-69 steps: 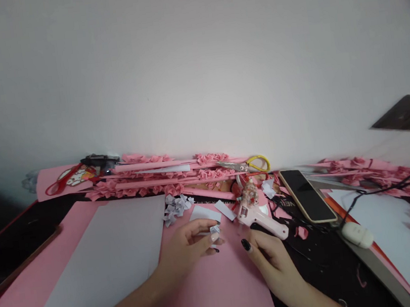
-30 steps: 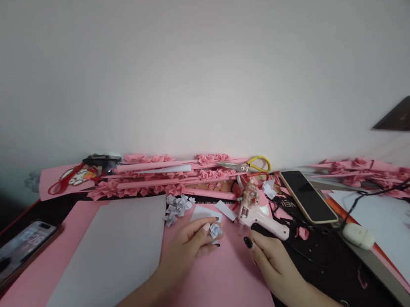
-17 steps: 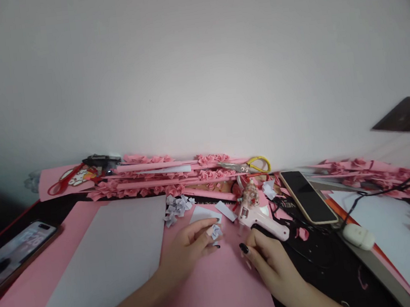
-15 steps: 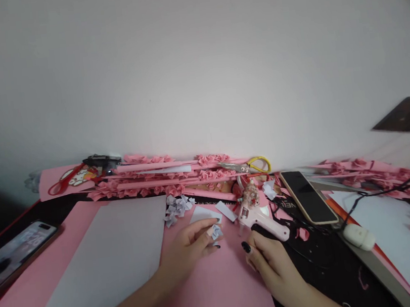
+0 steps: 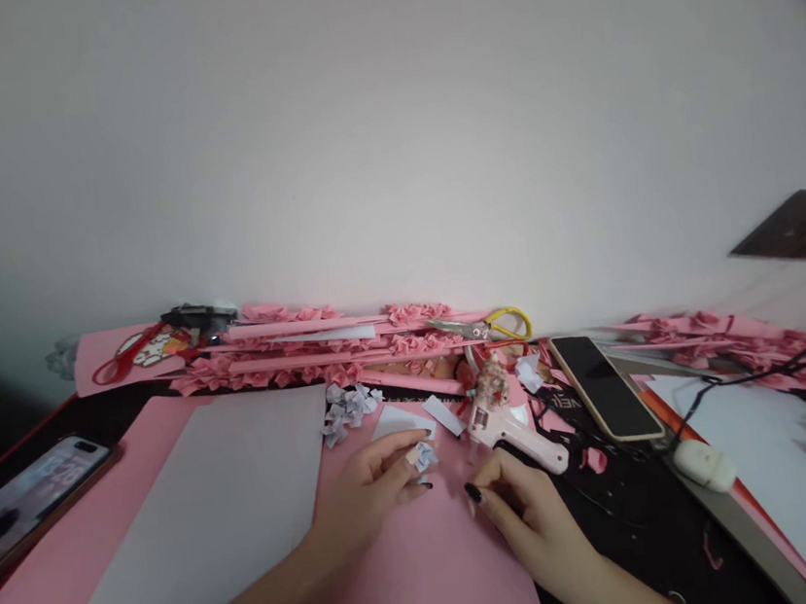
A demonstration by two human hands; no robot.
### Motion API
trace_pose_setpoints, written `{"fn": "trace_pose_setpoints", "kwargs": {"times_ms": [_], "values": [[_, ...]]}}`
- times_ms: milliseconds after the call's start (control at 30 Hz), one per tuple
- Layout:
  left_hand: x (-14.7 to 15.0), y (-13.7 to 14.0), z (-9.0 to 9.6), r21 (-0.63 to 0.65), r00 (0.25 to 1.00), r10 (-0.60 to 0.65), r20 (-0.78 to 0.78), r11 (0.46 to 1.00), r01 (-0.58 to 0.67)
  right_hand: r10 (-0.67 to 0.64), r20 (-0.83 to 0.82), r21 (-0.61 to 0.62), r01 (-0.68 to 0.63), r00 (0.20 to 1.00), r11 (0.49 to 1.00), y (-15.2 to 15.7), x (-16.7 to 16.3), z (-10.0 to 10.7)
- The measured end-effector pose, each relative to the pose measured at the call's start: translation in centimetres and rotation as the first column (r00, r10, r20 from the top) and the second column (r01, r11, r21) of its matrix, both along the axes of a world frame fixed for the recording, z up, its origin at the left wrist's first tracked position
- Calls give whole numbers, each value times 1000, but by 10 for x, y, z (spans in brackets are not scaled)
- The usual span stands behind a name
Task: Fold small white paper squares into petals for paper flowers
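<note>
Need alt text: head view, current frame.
A left hand holds a small white paper flower over a pink sheet; the right hand is near a pale glue gun. Behind them lie pink paper flowers and yellow-handled scissors.

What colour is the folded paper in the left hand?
Bluish white; the head view shows the folded paper.

view: head | looks forward, down | close above desk [image 5: 661, 554] | wall [image 5: 382, 128] ahead
</note>
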State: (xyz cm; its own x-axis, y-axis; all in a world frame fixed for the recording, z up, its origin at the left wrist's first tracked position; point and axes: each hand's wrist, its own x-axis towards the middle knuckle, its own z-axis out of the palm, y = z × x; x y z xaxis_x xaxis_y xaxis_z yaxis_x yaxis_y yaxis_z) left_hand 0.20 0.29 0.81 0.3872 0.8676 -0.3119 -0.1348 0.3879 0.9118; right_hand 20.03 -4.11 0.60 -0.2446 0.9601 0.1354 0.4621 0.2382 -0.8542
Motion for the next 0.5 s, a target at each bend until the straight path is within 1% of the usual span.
{"fn": "trace_pose_setpoints", "kwargs": {"times_ms": [67,233,367,500], "values": [[0,0,0,-9,1000,-4,10,1000,4,12,2,-5,-12,1000,1000,-2,0,0],[-2,0,-4,-19,999,-14,52,1000,15,26,54,55,-29,998,998,-2,-1,4],[-2,0,-5,-24,998,-11,61,1000,13,24,38,10,-24,999,1000,-1,-1,3],[-1,0,-3,-10,999,-14,33,1000,15,20,-35,-48,-22,999,999,-1,0,0]]}}
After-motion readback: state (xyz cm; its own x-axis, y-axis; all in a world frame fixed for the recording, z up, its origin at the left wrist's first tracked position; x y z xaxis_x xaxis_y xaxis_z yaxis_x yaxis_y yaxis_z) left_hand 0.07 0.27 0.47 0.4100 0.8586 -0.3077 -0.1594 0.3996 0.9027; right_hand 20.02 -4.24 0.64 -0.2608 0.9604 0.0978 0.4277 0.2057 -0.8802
